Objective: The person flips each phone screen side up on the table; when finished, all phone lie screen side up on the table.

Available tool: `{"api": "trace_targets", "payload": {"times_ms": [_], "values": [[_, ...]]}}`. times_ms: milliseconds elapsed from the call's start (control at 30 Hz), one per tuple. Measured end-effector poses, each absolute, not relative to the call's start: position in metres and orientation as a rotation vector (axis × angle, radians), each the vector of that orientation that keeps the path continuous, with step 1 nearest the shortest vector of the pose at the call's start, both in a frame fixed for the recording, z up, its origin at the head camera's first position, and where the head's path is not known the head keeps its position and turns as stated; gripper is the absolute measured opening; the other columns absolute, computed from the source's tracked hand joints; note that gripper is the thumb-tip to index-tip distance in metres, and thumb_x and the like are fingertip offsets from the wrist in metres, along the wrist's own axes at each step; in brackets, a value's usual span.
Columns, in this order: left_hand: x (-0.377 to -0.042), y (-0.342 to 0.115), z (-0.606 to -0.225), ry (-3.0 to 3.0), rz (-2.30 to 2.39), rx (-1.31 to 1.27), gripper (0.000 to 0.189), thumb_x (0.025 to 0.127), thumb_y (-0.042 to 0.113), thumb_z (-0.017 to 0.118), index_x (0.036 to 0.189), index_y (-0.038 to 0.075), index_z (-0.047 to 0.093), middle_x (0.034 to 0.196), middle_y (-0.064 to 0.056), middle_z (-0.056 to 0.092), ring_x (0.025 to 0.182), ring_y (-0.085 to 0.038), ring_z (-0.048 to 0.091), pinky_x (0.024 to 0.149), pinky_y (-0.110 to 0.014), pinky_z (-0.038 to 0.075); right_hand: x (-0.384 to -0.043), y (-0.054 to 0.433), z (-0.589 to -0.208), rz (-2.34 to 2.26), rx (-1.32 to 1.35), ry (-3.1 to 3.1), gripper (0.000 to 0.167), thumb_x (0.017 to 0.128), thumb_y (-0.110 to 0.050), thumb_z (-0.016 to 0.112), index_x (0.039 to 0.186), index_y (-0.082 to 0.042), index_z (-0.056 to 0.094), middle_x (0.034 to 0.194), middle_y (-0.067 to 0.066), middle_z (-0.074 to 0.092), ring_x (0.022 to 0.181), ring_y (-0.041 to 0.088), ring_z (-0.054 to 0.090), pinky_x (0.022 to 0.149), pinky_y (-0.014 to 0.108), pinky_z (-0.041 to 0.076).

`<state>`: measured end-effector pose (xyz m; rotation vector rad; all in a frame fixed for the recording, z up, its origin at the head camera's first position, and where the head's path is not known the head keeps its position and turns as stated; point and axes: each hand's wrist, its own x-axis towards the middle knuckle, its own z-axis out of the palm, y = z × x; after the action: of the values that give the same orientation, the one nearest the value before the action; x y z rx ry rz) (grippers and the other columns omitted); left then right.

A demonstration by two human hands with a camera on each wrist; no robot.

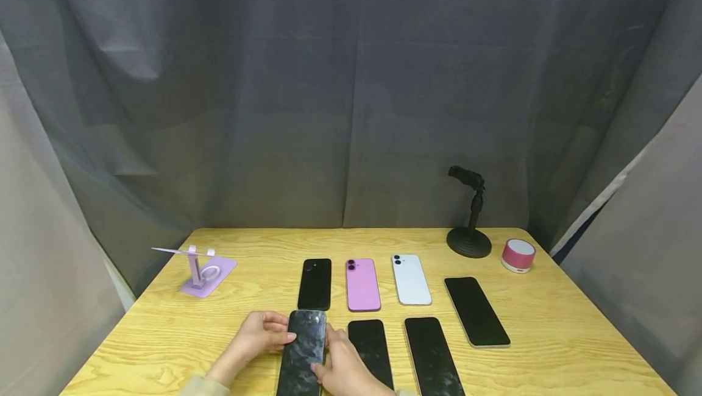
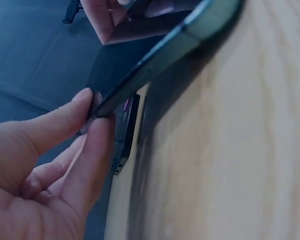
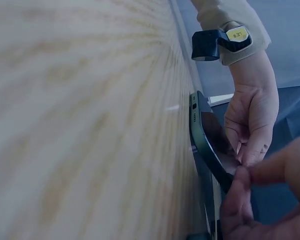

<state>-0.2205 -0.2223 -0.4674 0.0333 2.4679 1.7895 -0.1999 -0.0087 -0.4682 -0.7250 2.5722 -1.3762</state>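
Note:
Both hands hold a dark smartphone (image 1: 303, 353) near the front of the table, its glossy screen facing up. The left hand (image 1: 260, 335) pinches the left long edge between thumb and fingers. Across from it, the right hand (image 1: 345, 362) grips the right edge, thumb over the screen. In the left wrist view the phone's greenish side frame (image 2: 175, 50) slants up off the wood, with a shadow beneath. The right wrist view shows the port end of the frame (image 3: 205, 140) close to the tabletop. Just behind the held phone lies a black phone (image 1: 315, 285).
A purple phone (image 1: 363, 285) and a white phone (image 1: 411, 280) lie face down behind. Dark phones (image 1: 372, 347) (image 1: 434, 356) (image 1: 477, 312) lie to the right. A lilac charging stand (image 1: 205, 277) is at left; a black stand (image 1: 468, 242) and pink speaker (image 1: 518, 256) are back right.

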Motion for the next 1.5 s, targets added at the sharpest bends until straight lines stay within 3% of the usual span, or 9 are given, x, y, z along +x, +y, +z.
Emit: {"api": "trace_targets", "payload": {"times_ms": [133,333,400,533,633,833,1067,1333,1500], "values": [[-0.2194,-0.2199,-0.4712,2.500,1.751,0.005,0.042,0.074,0.005,0.081,0.103,-0.018,0.060,0.081,-0.010,0.068,0.069,-0.014,0.066,0.064,-0.034,0.060,-0.2005,-0.0099,-0.4682,-1.268,-0.680,2.534,0.092,0.072,-0.023,0.083,0.141,0.010,0.033,0.109,0.015,0.053,0.090,0.020,0.055,0.086,0.046,0.052],[-0.2187,-0.2190,-0.4759,2.512,1.734,0.004,0.039,0.075,0.002,0.080,0.101,-0.019,0.059,0.077,-0.009,0.067,0.068,-0.014,0.066,0.062,-0.034,0.060,-0.2007,-0.0074,-0.4667,-1.167,-0.622,2.461,0.109,0.064,-0.029,0.090,0.145,0.008,0.028,0.129,0.026,0.046,0.115,0.038,0.052,0.094,0.055,0.048],[-0.2183,-0.2188,-0.4758,2.518,1.735,0.001,0.039,0.075,0.001,0.080,0.100,-0.019,0.059,0.077,-0.009,0.067,0.067,-0.014,0.066,0.062,-0.034,0.060,-0.2024,-0.0052,-0.4664,-1.124,-0.625,2.450,0.114,0.061,-0.032,0.091,0.146,0.009,0.027,0.132,0.028,0.043,0.117,0.040,0.051,0.094,0.054,0.048],[-0.2169,-0.2173,-0.4744,2.518,1.727,-0.013,0.038,0.075,0.001,0.079,0.101,-0.018,0.059,0.078,-0.009,0.067,0.068,-0.014,0.066,0.063,-0.034,0.060,-0.2062,-0.0008,-0.4678,-1.116,-0.696,2.415,0.121,0.057,-0.031,0.093,0.146,0.011,0.023,0.124,0.020,0.045,0.096,0.027,0.059,0.084,0.038,0.055],[-0.2165,-0.2162,-0.4731,2.520,1.714,-0.008,0.037,0.075,0.002,0.079,0.100,-0.018,0.059,0.078,-0.010,0.067,0.069,-0.015,0.067,0.063,-0.034,0.060,-0.2063,0.0001,-0.4685,-1.148,-0.697,2.392,0.120,0.057,-0.024,0.093,0.146,0.012,0.021,0.114,0.011,0.043,0.077,0.016,0.054,0.072,0.026,0.053],[-0.2153,-0.2166,-0.4719,2.499,1.669,0.035,0.037,0.076,0.003,0.079,0.099,-0.018,0.058,0.080,-0.013,0.067,0.071,-0.019,0.069,0.064,-0.035,0.060,-0.2042,-0.0007,-0.4676,-1.202,-0.659,2.374,0.111,0.055,-0.006,0.088,0.144,0.015,0.024,0.102,0.010,0.041,0.059,0.015,0.052,0.055,0.024,0.049],[-0.2166,-0.2169,-0.4718,2.499,1.665,0.051,0.037,0.077,0.004,0.078,0.099,-0.018,0.058,0.078,-0.012,0.068,0.072,-0.022,0.070,0.064,-0.035,0.060,-0.2059,-0.0003,-0.4650,-1.180,-0.601,2.353,0.114,0.055,-0.009,0.092,0.144,0.014,0.024,0.110,0.016,0.042,0.062,0.017,0.055,0.066,0.029,0.054],[-0.2170,-0.2192,-0.4722,2.491,1.671,0.065,0.040,0.077,0.007,0.079,0.100,-0.018,0.058,0.079,-0.010,0.068,0.074,-0.022,0.070,0.065,-0.034,0.060,-0.2066,-0.0020,-0.4662,-1.167,-0.648,2.399,0.117,0.051,-0.011,0.093,0.143,0.016,0.026,0.099,0.012,0.042,0.060,0.016,0.052,0.059,0.025,0.051],[-0.2170,-0.2184,-0.4710,2.512,1.651,0.054,0.039,0.077,0.008,0.079,0.100,-0.017,0.059,0.079,-0.011,0.068,0.073,-0.021,0.070,0.065,-0.034,0.060,-0.2073,-0.0031,-0.4663,-1.150,-0.641,2.408,0.115,0.051,-0.009,0.092,0.143,0.015,0.026,0.100,0.012,0.042,0.061,0.017,0.052,0.060,0.025,0.051]]}}
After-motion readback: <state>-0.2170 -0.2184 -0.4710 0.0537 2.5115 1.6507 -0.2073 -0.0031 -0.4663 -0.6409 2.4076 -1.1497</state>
